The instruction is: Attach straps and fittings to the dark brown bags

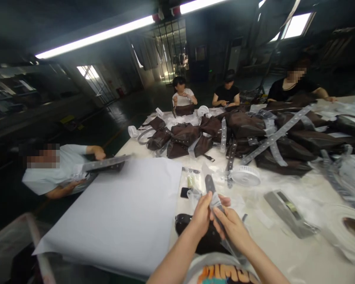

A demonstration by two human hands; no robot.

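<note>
A dark strap (pixel 209 183) in a clear plastic sleeve runs upright between my hands, its rounded end sticking up above them. My left hand (pixel 203 211) is closed around the strap and its plastic. Lower down and to the right, my right hand (pixel 232 225) also grips the strap, thumb along the sleeve. Beneath both hands lies a dark brown bag (pixel 207 238), partly hidden by my forearms. A small black item (pixel 185 192) and a clear packet (pixel 191 179) rest on the table just past my left hand.
Brown bags (pixel 183 136) with plastic-wrapped straps pile across the far table. White paper (pixel 127 213) covers the left. A white fan (pixel 245 175), tape dispenser (pixel 291 213) and large roll (pixel 334 225) stand right. One co-worker (pixel 65 165) holds a wrapped strap at left; several others sit beyond the pile.
</note>
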